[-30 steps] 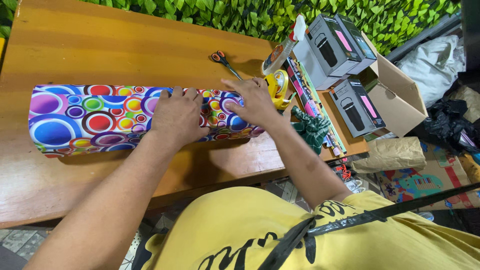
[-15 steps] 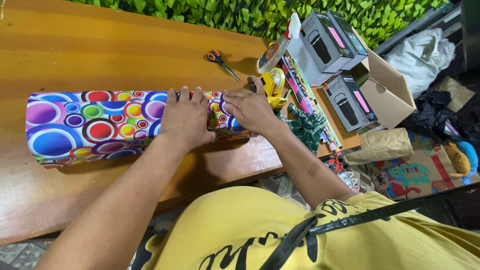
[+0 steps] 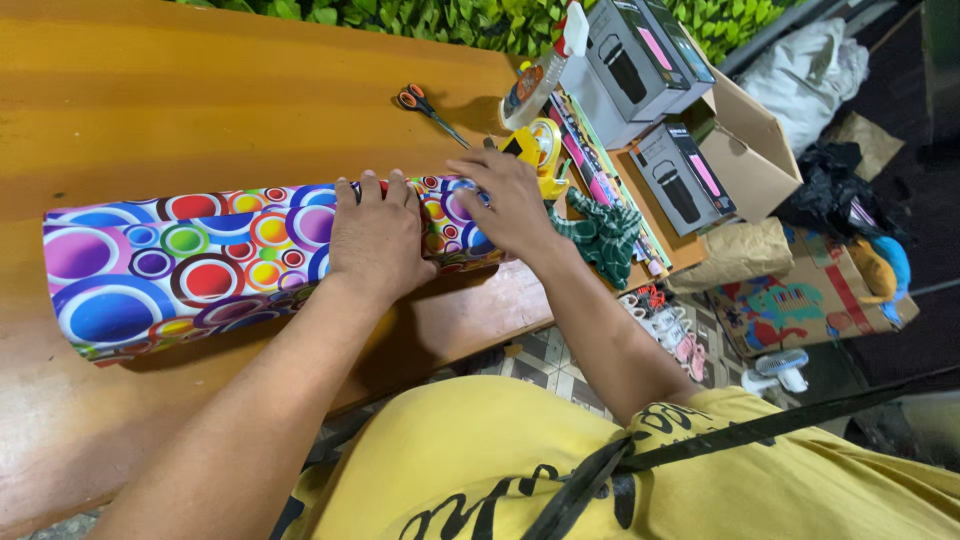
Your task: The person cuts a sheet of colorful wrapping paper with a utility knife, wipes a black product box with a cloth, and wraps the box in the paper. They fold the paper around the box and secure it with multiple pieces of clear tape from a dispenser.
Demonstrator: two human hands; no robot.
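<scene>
A long package wrapped in paper with bright coloured circles (image 3: 190,265) lies on the wooden table (image 3: 200,110). My left hand (image 3: 378,240) presses flat on its top, right of the middle, fingers apart. Over the package's right end lies my right hand (image 3: 502,205), fingers spread and fingertips pressing the paper near a yellow tape dispenser (image 3: 540,150). Neither hand grips anything.
Orange-handled scissors (image 3: 425,105) and a spray bottle (image 3: 540,70) lie behind the hands. Grey product boxes (image 3: 640,60), a green checked cloth (image 3: 600,235), rolled paper and an open cardboard box (image 3: 755,140) crowd the table's right end. Bags and clutter lie on the floor.
The view has shifted and tilted. My left hand stays pressed on the package. My right hand slid slightly along the right end, toward the tape dispenser.
</scene>
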